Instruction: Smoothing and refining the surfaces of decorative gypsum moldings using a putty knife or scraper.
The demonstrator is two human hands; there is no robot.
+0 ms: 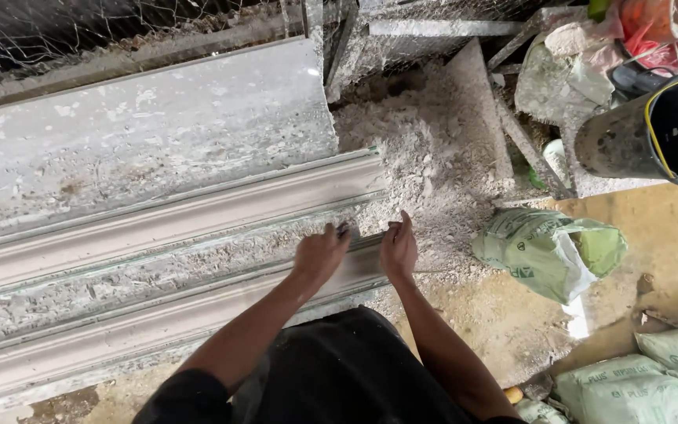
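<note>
Two long grey moulded strips lie on a plaster-crusted bench, the nearer moulding (158, 318) running left to right under my arms. My left hand (319, 253) is closed around a small dark tool (344, 229) pressed at the right end of that moulding. My right hand (399, 247) rests just beside it, fingers together and laid flat on the moulding's end, holding nothing I can see. The farther moulding (166, 224) lies parallel above. A heap of white plaster rubble (425, 157) sits right past the ends.
A broad dusty slab (143, 133) lies behind the mouldings, with wire mesh (80, 31) beyond. A green sack (551, 251) lies on the sandy floor to the right, several more sacks (645, 385) at lower right. A dark cylinder (653, 133) stands upper right.
</note>
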